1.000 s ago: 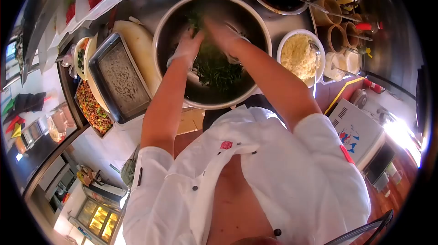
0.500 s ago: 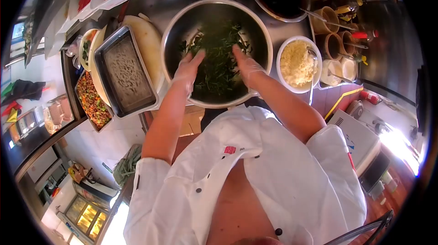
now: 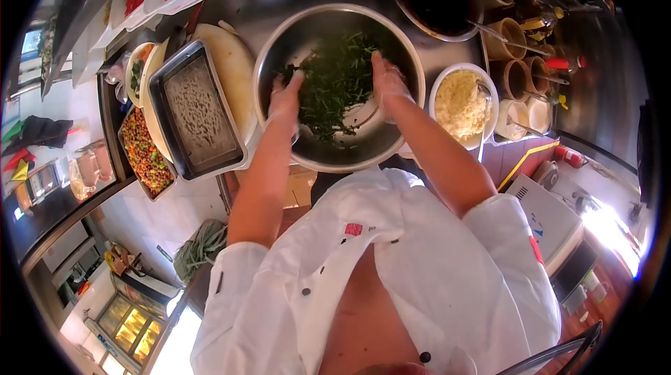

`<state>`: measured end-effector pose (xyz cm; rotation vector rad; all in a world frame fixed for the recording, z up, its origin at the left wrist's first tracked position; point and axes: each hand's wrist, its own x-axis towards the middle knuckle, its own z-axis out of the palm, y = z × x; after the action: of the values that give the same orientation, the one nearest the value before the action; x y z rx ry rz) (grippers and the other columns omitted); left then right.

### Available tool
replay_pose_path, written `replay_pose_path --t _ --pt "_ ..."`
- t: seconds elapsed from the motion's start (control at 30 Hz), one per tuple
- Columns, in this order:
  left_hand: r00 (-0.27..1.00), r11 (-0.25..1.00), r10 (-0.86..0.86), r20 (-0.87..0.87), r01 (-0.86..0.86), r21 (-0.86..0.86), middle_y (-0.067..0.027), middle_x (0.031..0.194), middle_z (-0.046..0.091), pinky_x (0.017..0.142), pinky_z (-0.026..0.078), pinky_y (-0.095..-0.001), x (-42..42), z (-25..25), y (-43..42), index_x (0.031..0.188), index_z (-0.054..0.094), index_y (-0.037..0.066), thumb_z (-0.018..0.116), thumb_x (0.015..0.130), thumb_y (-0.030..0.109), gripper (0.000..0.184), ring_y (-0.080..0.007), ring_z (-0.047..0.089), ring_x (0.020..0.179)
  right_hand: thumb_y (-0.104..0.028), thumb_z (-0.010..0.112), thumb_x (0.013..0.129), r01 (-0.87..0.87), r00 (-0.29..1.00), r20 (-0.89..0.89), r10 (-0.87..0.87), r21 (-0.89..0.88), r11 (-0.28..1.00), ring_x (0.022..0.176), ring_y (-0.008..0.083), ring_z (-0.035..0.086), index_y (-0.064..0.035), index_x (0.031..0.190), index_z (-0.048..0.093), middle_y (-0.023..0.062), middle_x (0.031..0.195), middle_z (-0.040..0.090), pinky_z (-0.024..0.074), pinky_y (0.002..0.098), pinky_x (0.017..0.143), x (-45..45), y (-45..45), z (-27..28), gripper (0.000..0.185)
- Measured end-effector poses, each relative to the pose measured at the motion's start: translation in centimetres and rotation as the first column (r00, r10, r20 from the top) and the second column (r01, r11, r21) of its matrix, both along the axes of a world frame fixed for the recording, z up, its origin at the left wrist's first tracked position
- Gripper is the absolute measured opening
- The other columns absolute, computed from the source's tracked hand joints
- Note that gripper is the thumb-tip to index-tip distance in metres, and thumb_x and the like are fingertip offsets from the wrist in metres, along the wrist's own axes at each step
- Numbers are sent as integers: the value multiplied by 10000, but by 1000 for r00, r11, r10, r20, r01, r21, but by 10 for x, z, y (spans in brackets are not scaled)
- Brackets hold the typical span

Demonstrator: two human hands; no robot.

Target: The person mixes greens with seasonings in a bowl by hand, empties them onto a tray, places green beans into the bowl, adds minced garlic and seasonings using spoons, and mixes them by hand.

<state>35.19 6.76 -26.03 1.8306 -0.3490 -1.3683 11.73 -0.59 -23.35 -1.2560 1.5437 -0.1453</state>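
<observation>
In the head view, the chopped leafy greens lie loose in a wide metal bowl on the tabletop, heaped toward the middle with bare metal showing below and to the right of them. The left hand is at the left edge of the heap, the right hand at its right edge, both inside the bowl and both in what looks like thin clear gloves. The grip of each is wide: fingers extended, palms turned inward, neither closed around a bunch. Whether a few leaves cling to the palms, I cannot tell.

The greens should be light and soft, limp rather than stiff, and apt to tangle and shed strands. Any moisture or oil would make them slippery against the gloves. A pinch would catch only a few strands and hard squeezing would likely bruise them; the better hold is low on both sides, fingers spread beneath the heap and palms cupping it loosely. The bowl looks smooth and rigid, best steadied by its rolled rim. Just beside it on the right stands a white bowl of pale crumbly food.
</observation>
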Motion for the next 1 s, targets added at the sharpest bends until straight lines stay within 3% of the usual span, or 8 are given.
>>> replay_pose_path --t 0.13,0.27,0.37,0.47,0.67,0.77,0.83,1.0 --pt "963 974 -206 174 184 134 -140 1470 557 1100 389 -388 -53 13 -45 1524 439 73 688 926 458 754 -267 507 1354 -722 310 992 78 995 43 -87 183 980 1430 421 424 -98 1585 352 250 1597 368 345 443 1166 32 -8 -17 861" --pt "946 976 -213 -244 196 -91 -33 1340 610 1050 414 -388 -16 56 -54 1389 554 90 690 936 414 573 -191 541 1230 -739 333 982 -50 999 -7 52 124 991 1417 377 462 -90 1536 455 199 1532 494 372 440 1130 -4 -35 -8 862" --pt "995 991 -100 30 102 -90 -133 1465 554 1081 408 -400 -19 10 -79 1467 510 69 659 938 471 680 -256 541 1296 -720 328 995 283 951 89 -297 147 948 1421 350 460 -92 1526 468 186 1532 497 344 413 1151 9 -52 13 834" --pt "807 870 -493 327 457 185 -141 1553 478 1168 322 -376 -44 1 -104 1552 439 107 641 942 530 770 -292 461 1414 -703 357 998 93 996 -21 -92 46 995 1486 306 369 -62 1562 401 185 1608 395 308 387 1174 35 -66 -57 855" --pt "831 831 -553 56 556 -35 -201 1596 410 1174 317 -395 -12 44 -36 1581 330 -4 656 881 662 1020 -316 411 1458 -672 385 1008 166 977 102 -186 179 970 1475 313 382 -65 1555 406 170 1607 404 302 459 1175 -10 -13 12 818" --pt "963 938 -173 205 98 332 -264 1571 414 1172 342 -394 -34 -2 11 1539 334 -91 648 911 605 989 -352 424 1453 -702 414 990 470 765 183 -618 496 730 1357 321 499 -39 1519 458 179 1533 490 372 478 1124 -11 31 -26 849" --pt "871 893 -349 347 197 405 -288 1547 434 1176 339 -397 -73 17 7 1538 317 -110 650 903 622 1024 -366 426 1450 -735 461 960 385 506 300 -808 760 523 1238 332 583 -19 1480 498 189 1420 586 435 509 1065 14 57 -26 886" --pt "879 880 -474 60 474 5 -221 1620 364 1195 281 -374 -43 53 -6 1533 451 28 648 862 705 974 -300 350 1504 -642 532 962 75 973 181 -145 345 936 1197 368 607 -30 1317 633 240 1300 644 481 455 1017 16 62 -21 715"
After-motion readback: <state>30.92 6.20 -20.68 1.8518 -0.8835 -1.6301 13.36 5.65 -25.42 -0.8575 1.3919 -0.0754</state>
